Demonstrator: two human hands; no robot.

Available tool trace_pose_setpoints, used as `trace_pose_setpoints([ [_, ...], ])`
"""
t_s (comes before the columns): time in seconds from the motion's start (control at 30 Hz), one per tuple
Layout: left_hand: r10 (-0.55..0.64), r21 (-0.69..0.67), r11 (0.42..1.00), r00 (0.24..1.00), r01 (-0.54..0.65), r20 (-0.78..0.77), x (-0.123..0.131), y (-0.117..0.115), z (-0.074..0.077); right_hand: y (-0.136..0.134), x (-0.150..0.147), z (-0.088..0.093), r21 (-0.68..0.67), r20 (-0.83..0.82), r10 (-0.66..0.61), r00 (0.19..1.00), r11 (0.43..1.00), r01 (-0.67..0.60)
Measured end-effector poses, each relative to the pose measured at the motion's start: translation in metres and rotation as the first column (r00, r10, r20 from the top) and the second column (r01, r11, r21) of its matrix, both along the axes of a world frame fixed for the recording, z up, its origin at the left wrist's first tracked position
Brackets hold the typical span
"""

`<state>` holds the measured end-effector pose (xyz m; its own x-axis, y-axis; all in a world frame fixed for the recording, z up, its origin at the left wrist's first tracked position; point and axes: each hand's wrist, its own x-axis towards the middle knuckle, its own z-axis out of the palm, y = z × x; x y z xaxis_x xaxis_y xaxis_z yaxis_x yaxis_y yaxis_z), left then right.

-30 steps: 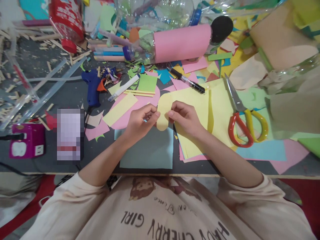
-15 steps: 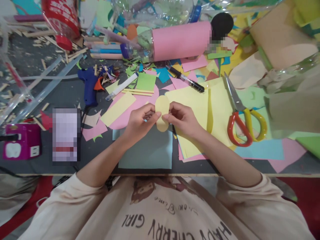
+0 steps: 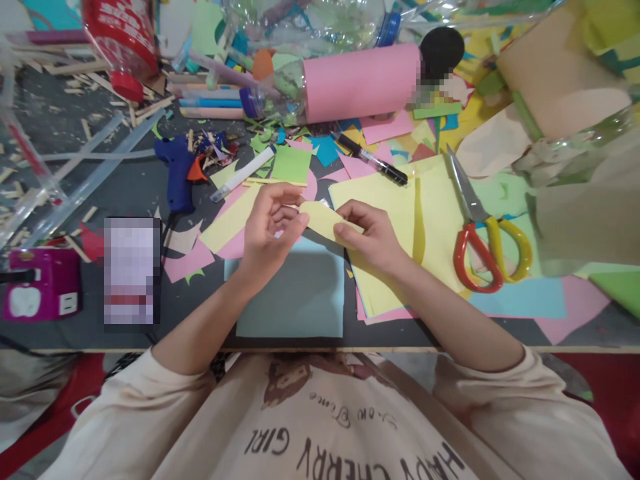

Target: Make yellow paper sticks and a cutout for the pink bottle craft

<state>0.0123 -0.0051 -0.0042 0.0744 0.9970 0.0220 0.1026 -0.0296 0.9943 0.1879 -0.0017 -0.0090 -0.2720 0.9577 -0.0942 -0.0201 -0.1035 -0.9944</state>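
Between my two hands is a small yellow paper cutout (image 3: 325, 221) with rounded ends, lying slantwise. My left hand (image 3: 270, 230) pinches its left end between thumb and fingers. At the other end, the thumb and curled fingers of my right hand (image 3: 367, 232) grip it. Below the hands lies a light blue paper sheet (image 3: 295, 293). A stack of yellow paper (image 3: 390, 280) is partly under my right hand and forearm. Scissors (image 3: 477, 230) with red and yellow handles rest to the right.
A blue glue gun (image 3: 177, 170) and a phone (image 3: 130, 267) lie on the left, near a purple box (image 3: 45, 283). Behind the hands are a marker (image 3: 373, 159), a bottle wrapped in pink paper (image 3: 363, 83) and a red-labelled bottle (image 3: 123, 47). Paper scraps and sticks litter the table.
The yellow cutout has turned from upright to slantwise. My left hand has shifted a little left and its fingers have risen; my right hand now holds the cutout's right end.
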Motion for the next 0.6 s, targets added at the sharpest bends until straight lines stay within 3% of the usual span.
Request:
trace_pose_setpoints([
  [0.27,-0.001,-0.053,0.999,0.999,0.000,-0.034,0.0023,-0.0014,-0.0029,-0.0001,0.0002,-0.0019,-0.020,0.015,-0.058,0.998,0.998,0.058],
  [0.43,-0.019,0.141,0.989,0.993,0.035,-0.118,-0.0016,-0.0017,-0.0049,-0.0010,0.0010,-0.0050,-0.009,-0.007,-0.079,0.997,0.997,0.079],
  [0.6,-0.028,0.364,0.919,0.948,0.149,-0.316,-0.0052,-0.0022,-0.0028,-0.0020,0.0005,-0.0062,-0.040,-0.030,-0.105,0.994,0.994,0.104],
])
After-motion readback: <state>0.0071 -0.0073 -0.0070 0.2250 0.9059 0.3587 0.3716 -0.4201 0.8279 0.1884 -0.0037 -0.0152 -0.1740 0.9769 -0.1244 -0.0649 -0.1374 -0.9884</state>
